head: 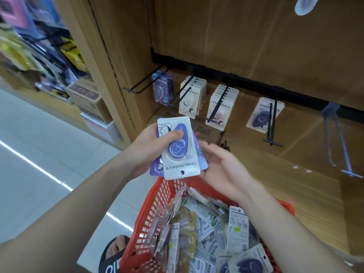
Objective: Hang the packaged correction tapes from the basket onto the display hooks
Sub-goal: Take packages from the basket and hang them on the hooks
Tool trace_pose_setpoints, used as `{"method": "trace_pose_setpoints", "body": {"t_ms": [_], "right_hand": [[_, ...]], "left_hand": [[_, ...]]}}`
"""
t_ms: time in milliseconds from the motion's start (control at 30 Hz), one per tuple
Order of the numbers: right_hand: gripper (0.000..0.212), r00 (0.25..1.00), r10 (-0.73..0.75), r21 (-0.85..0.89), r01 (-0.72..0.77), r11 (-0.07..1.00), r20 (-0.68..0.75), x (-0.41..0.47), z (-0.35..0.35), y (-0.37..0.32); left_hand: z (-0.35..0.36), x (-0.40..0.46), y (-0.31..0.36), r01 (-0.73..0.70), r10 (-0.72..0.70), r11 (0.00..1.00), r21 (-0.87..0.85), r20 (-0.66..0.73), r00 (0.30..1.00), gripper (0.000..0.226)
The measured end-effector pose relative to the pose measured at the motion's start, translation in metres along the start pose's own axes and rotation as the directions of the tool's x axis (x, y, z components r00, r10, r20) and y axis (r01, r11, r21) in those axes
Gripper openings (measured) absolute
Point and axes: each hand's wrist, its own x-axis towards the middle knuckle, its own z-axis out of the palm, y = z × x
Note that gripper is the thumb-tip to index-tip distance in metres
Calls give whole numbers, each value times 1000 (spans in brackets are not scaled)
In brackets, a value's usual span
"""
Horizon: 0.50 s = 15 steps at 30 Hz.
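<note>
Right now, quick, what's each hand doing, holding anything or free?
Left hand: holding a small stack of correction tape packs, thumb on the front one.
Right hand: open, fingers relaxed beside the stack's edge; whether it touches cannot be told.

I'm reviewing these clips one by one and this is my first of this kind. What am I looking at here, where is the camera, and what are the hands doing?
There is no machine: a person wears one wide-angle camera on the head, looking down at their own bare hands in a shop aisle. The left hand holds a small stack of white and purple correction tape packs in its grip, thumb on top. The right hand is open, its fingers at the stack's edge. Below is a red plastic mesh basket full of more packs. Ahead, black metal display hooks stick out of a wooden shelf wall; several already carry packs.
</note>
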Motion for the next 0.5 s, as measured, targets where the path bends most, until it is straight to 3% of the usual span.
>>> {"method": "trace_pose_setpoints", "body": {"t_ms": [133,233,500], "right_hand": [[47,998,53,-16,-54,998,-31,17,11,3],[37,997,68,-110,-71,991,-32,30,22,6],[41,993,34,-126,-48,991,-114,58,42,10]], "left_hand": [[-22,-8,6,22,-23,999,32,22,999,17],[-38,-15,7,18,-19,1000,20,31,999,16],[-72,-20,1,-4,1,1000,-24,-120,993,11]]}}
